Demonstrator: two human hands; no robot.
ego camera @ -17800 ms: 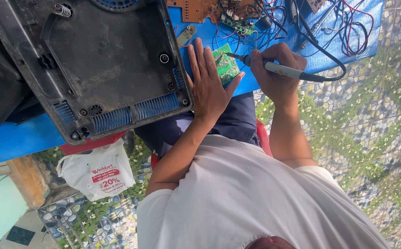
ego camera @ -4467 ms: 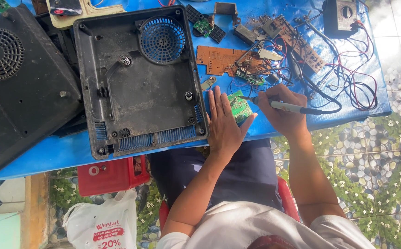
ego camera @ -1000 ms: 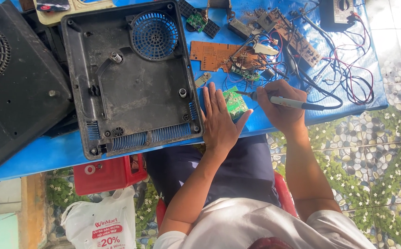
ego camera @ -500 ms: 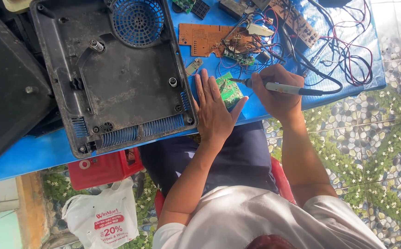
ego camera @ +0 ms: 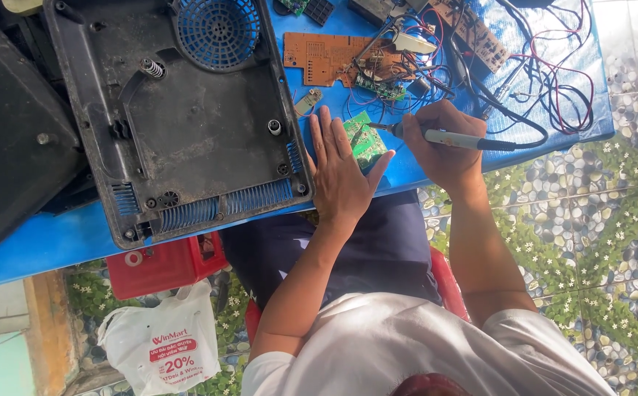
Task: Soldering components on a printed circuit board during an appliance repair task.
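Note:
My left hand (ego camera: 341, 172) lies flat on the blue table, its fingers spread and pressing the edge of a small green circuit board (ego camera: 363, 139). My right hand (ego camera: 443, 143) grips a grey soldering iron (ego camera: 447, 138) like a pen, its tip touching the top of the green board. The iron's black cord loops away to the right. The open black plastic case of a cooker (ego camera: 176, 110), with a blue fan grille, sits just left of my left hand.
A brown circuit board (ego camera: 326, 57), smaller boards and tangled red and black wires (ego camera: 546, 66) lie at the back of the blue table (ego camera: 33, 242). Another black case (ego camera: 11, 139) is at far left. A red crate (ego camera: 165, 264) and a white plastic bag (ego camera: 161, 345) sit below.
The view has shifted slightly. My left hand still holds down the green board and the soldering iron stays at its top edge.

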